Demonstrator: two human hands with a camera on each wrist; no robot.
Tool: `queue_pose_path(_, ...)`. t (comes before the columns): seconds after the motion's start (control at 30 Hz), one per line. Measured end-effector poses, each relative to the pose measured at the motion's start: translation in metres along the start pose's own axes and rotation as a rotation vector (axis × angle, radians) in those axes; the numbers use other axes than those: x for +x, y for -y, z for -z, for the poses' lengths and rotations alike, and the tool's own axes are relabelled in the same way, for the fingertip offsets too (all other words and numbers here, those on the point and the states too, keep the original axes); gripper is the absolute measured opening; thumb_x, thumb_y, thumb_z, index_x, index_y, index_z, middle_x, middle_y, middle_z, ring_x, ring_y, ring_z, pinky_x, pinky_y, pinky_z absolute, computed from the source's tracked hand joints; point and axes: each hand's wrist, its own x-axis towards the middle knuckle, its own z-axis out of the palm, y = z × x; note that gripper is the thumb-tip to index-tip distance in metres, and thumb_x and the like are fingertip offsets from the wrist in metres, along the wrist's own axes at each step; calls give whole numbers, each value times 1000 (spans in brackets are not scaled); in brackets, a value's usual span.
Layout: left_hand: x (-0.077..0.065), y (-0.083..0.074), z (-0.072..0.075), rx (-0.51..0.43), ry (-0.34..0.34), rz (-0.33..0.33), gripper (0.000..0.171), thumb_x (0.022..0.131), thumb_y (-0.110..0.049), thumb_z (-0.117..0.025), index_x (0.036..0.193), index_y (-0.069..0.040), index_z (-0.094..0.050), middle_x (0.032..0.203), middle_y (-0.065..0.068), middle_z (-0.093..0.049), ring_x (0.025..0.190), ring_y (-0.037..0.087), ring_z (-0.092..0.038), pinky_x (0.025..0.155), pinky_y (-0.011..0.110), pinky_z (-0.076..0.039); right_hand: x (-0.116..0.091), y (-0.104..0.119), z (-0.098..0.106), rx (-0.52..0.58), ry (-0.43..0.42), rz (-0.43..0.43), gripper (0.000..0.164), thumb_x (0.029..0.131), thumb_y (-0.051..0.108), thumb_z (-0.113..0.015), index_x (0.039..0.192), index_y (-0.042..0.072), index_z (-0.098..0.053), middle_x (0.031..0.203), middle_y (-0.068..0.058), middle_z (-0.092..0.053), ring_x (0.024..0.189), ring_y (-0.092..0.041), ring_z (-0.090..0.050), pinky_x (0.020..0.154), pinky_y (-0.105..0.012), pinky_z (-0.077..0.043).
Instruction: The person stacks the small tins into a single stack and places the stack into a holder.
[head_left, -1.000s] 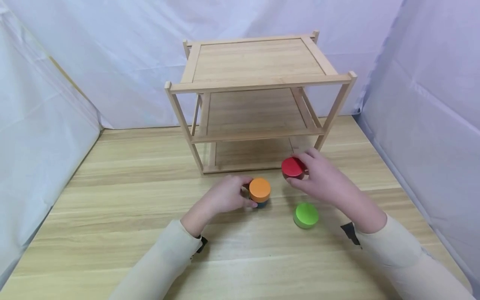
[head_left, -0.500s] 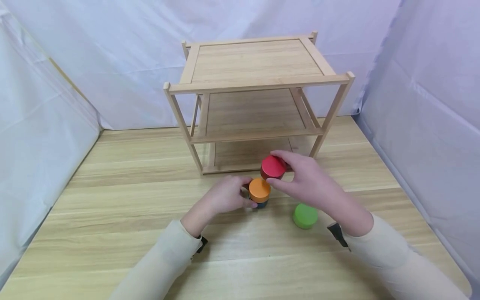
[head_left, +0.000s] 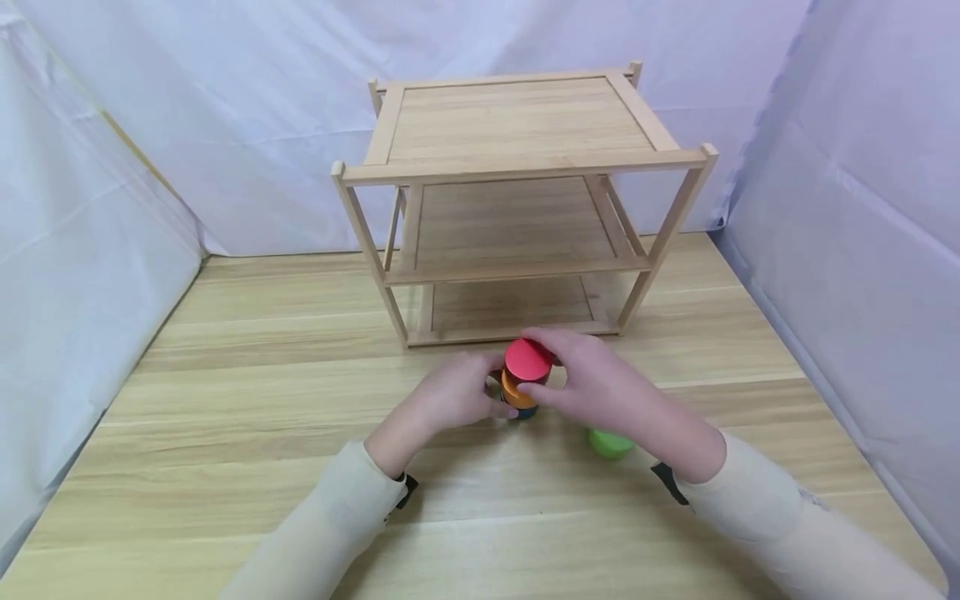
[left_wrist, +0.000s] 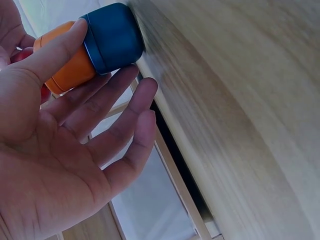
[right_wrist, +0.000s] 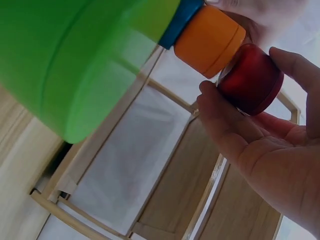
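Observation:
A small blue jar (left_wrist: 117,42) stands on the table with an orange jar (left_wrist: 77,70) stacked on it. My left hand (head_left: 453,392) holds this stack from the left, thumb across the seam between the two jars. In my right hand (head_left: 592,375), a glossy red jar (right_wrist: 252,80) is pinched between thumb and fingers. The red jar sits right at the orange jar's top, slightly tilted against it in the right wrist view. Partly hidden under my right forearm, a green jar (head_left: 609,445) stands on the table.
Behind the jars rises a three-tier wooden shelf (head_left: 517,171), its lowest front rail close to my hands. White cloth (head_left: 262,125) hangs at the back and both sides of the wood-grain table (head_left: 247,350).
My right hand has carried the red jar leftward from beside the shelf's right front to the top of the orange jar. The left hand keeps its hold on the stack.

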Motion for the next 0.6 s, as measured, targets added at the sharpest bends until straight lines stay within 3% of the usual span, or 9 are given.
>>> queue_pose_path(0.23,-1,-3,-1,45,-8,0,44,84,-28,-92,123,-16,-74,118,0,-79,101,19,-72,94,40,-57,-3,-1,-5,-46,-14,46,61,91,20,-86,145,4,-61,133,-11,-73,114,-24,-72,95,-44,-64)
queue_pose_path(0.6,-2,-4,0,25,2,3,47,85,-26,-92,126,-17,-72,121,1,-79,107,18,-72,99,41,-57,-5,-2,-7,-68,-23,58,64,91,20,-86,147,2,-59,134,-12,-73,113,-25,-73,94,-43,-64)
